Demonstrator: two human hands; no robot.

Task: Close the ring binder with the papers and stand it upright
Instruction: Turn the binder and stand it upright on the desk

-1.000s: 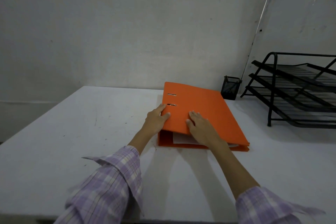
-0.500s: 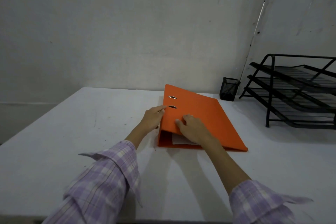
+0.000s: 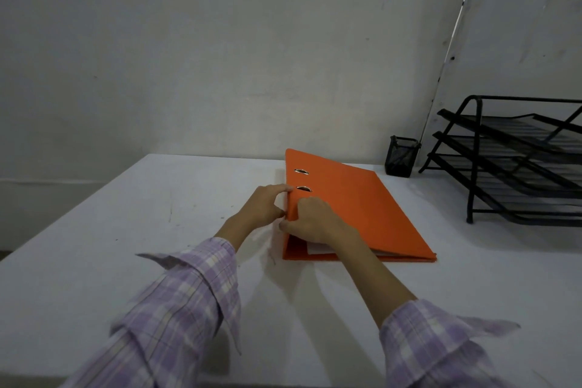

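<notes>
An orange ring binder lies flat on the white table, its cover down over white papers that show at the near edge. Two metal slots sit near its spine on the left. My left hand grips the spine edge, fingers curled against it. My right hand clasps the near left corner of the cover, thumb under the cover's edge above the papers. The two hands almost touch at the spine.
A black mesh pen cup stands behind the binder at the wall. A black wire tiered letter tray fills the right back of the table. The wall runs close behind.
My right hand has slid left along the cover to the spine corner and closed on it. My left hand has tightened on the spine. The binder has stayed flat.
</notes>
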